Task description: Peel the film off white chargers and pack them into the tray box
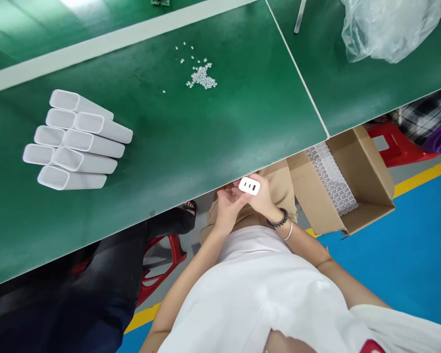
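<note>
A white USB charger with three dark port slots facing up is in my hands, just below the table's front edge. My right hand is closed around its right side. My left hand is closed on it from the lower left, with the thumb reaching toward the charger. The table edge and the charger itself partly hide the fingers.
On the green table, white rectangular sleeves lie stacked at left. Small clear pieces are scattered at the back. A clear plastic bag lies far right. An opened cardboard box stands right of me; another person's dark-clothed leg is at left.
</note>
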A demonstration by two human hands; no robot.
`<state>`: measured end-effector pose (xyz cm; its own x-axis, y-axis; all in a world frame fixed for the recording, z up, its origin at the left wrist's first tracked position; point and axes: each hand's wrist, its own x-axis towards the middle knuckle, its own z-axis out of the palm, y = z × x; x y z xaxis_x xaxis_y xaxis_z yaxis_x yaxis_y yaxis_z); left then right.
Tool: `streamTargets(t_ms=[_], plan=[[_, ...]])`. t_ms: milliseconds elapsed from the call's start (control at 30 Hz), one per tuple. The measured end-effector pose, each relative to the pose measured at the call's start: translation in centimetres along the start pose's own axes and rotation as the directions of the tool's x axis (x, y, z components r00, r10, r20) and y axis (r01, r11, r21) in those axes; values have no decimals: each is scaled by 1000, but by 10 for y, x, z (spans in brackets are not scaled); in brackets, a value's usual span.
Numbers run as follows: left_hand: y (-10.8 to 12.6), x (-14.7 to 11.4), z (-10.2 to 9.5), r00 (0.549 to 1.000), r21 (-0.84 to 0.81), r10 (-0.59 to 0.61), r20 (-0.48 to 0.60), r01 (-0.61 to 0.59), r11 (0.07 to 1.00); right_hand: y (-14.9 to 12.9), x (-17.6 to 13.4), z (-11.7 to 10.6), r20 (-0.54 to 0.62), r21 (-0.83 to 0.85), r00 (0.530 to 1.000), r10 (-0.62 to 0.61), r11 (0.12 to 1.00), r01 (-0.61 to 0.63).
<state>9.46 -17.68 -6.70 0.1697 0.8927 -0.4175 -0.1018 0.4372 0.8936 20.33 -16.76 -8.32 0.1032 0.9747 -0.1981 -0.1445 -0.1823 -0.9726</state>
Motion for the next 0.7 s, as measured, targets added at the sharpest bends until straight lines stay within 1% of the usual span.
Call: streamTargets(t_ms=[67,167,367,433,533,700], plan=[[2,10,-3,997,-28,-60,47,61,998,-1,1,4,-32,-56,999,-34,998,32],[7,21,-5,986,-73,-143,87,149,986,-5,-1,7,-83,-129,992,-97,988,86],[15,29,11,965,-195,-222,142,247,949,-11,-2,1,-126,-179,983,-136,977,112],[15,29,16,961,-224,-233,147,262,939,-12,0,-3,-106,-192,984,-141,974,119],[17,27,21,963,-257,-234,136,263,930,-14,4,-10,-41,-209,991,-130,971,119],[24,23,32,977,-289,-192,95,212,934,-20,6,-19,68,-232,991,-118,964,131]])
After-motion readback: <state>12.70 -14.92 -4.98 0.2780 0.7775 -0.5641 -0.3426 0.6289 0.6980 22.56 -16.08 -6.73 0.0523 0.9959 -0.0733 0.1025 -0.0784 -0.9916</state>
